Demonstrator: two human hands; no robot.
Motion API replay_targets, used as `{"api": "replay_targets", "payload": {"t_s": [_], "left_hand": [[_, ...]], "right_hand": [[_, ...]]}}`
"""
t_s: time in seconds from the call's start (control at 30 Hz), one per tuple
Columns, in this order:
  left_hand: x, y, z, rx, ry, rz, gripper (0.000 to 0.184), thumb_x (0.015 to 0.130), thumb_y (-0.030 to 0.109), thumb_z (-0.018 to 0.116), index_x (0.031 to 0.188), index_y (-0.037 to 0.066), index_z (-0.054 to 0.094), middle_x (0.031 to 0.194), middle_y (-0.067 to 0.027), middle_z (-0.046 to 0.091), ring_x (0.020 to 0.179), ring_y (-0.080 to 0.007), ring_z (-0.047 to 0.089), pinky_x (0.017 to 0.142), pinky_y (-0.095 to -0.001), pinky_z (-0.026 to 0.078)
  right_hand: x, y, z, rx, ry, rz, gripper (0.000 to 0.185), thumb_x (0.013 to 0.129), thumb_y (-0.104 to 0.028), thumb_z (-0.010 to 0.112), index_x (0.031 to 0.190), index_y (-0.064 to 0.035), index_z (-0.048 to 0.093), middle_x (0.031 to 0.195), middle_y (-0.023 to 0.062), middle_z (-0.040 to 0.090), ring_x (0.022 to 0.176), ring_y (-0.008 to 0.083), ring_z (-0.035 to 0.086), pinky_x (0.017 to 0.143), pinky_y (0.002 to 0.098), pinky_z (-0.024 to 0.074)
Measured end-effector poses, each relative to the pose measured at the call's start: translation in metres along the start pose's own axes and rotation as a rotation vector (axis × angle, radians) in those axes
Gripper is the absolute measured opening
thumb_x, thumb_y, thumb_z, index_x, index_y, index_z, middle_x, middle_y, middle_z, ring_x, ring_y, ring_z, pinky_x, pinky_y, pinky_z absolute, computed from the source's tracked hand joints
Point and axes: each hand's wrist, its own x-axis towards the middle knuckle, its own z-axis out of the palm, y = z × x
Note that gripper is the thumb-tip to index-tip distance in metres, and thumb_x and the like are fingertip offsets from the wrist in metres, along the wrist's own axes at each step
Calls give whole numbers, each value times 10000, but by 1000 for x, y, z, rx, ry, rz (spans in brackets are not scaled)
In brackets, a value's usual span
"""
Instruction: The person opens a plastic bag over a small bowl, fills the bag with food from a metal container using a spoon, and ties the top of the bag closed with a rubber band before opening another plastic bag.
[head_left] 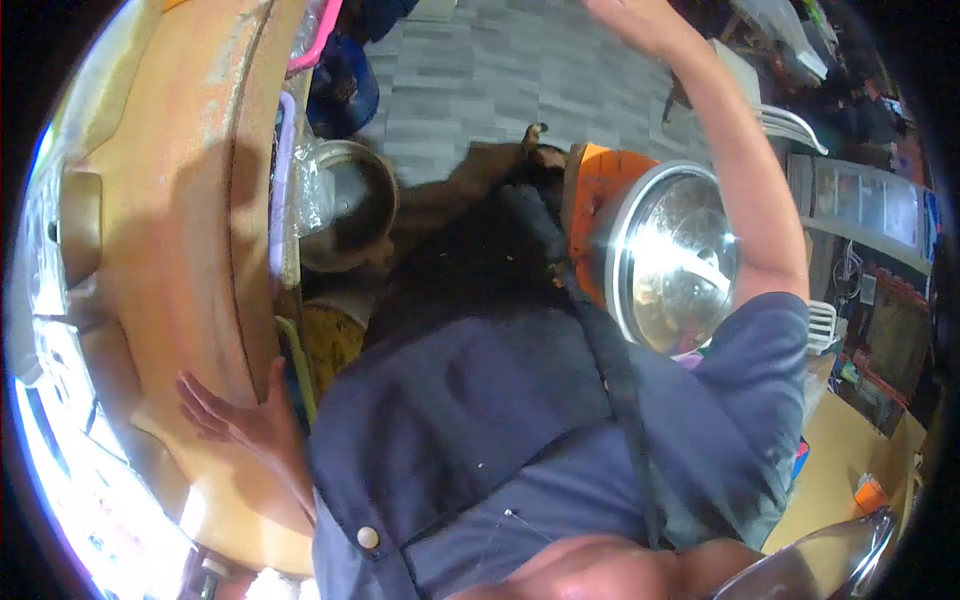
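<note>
I read this as a reach, with no grip on the left. My left hand (245, 415) is spread wide, holding nothing, over or beside the smooth, curved tan-brown surface (165, 230); contact I can't tell. My right hand (625, 15) is cut off at the frame's edge, so its grasp I can't tell. Inward of that forearm sits a round, glossy, silver-rimmed lid (665, 270), beside a flat-sided orange panel (598, 190). Any left-hand grip would call for curling those fingers.

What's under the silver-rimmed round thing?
An orange surface shows past the round thing at its left and top edges in the picture; whatever lies directly beneath is covered.
</note>
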Motion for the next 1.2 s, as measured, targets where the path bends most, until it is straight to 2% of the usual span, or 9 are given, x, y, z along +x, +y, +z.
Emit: {"api": "replay_targets", "payload": {"t_s": [0.13,0.27,0.4,0.47,0.57,0.9,1.0,1.17,1.2], "left_hand": [[-1,3,2,30,-23,-61,1059,558,525,789,1406,155,274,1434,-118,298,1331,-389,203,1042,-599,131],[2,-1,2,12,-78,-25,1064,550,499,801,1408,158,272,1439,-113,294,1334,-387,197,1044,-603,122],[0,1,6,33,-70,-46,1072,537,490,808,1407,160,276,1441,-129,281,1342,-387,176,1044,-606,108],[-3,2,6,12,-47,-89,1068,538,501,801,1406,163,279,1447,-139,261,1350,-386,153,1048,-605,89],[-3,2,1,5,-104,-139,1051,552,533,778,1405,175,279,1460,-146,214,1359,-378,118,1060,-598,46],[-4,15,-13,58,36,-246,811,689,577,656,1354,202,383,1428,-106,252,1352,-346,151,1079,-570,86],[-6,12,-9,42,71,-276,760,717,533,658,1345,196,396,1415,-113,273,1340,-349,183,1081,-549,131],[-10,6,-5,4,166,-346,695,736,446,673,1318,162,420,1376,-138,329,1307,-360,252,1067,-521,213],[-11,5,-3,-1,179,-338,687,734,434,677,1310,153,428,1368,-143,339,1300,-362,263,1063,-520,222]], "right_hand": [[12,-7,-6,162,109,75,502,924,-371,439,1284,-23,410,1327,275,306,1243,392,343,1030,404,302],[11,-9,5,69,158,-71,505,924,-370,441,1284,-17,408,1312,283,322,1241,401,340,1027,414,308],[19,-29,19,154,-1,-20,498,927,-357,441,1282,-10,399,1340,276,291,1266,392,308,1041,420,285],[39,-56,23,164,40,-163,483,896,-319,490,1257,-2,437,1330,269,346,1247,375,355,1021,425,315],[80,-103,57,296,152,-507,459,848,-361,569,1242,-137,495,1258,222,434,1222,372,381,991,454,333],[151,-311,72,426,56,-1089,415,837,-258,603,1213,-104,515,1249,226,455,1164,377,442,953,411,390],[166,-382,97,434,6,-1342,312,835,-273,577,1091,-94,578,1083,165,568,949,330,587,832,427,470],[244,-492,179,395,74,-1225,289,810,-181,624,1053,-30,582,881,141,648,694,308,615,671,388,502],[260,-514,185,278,-151,-1102,346,803,-209,612,1086,-16,571,993,174,605,837,317,582,759,398,474]]}}
